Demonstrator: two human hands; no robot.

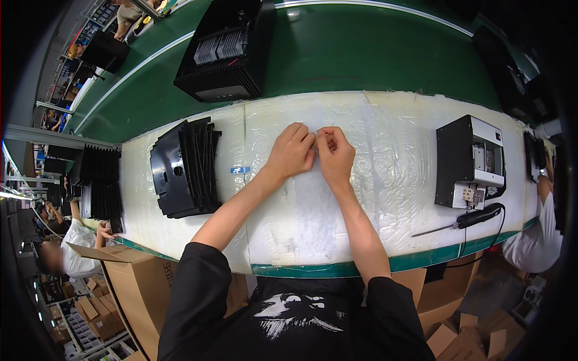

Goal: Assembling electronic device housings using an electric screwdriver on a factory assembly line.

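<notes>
Over the middle of the plastic-covered white work surface (385, 180), my left hand (291, 151) and my right hand (336, 157) meet with their fingertips close together. Both are closed, fingers curled and thumbs pressed in. Whatever sits between the fingertips is too small or too hidden to make out. To the left of my hands leans a stack of black plastic panels (180, 168). A small blue label (240, 170) lies between that stack and my left forearm.
At right stand a white-and-black boxy device (472, 159) and a black electric screwdriver (480, 216) with its cord. A large black housing (226, 54) rests on the green conveyor (361, 51) beyond. Cardboard boxes (141, 289) stand below the near edge. Co-workers (81, 240) are at both sides.
</notes>
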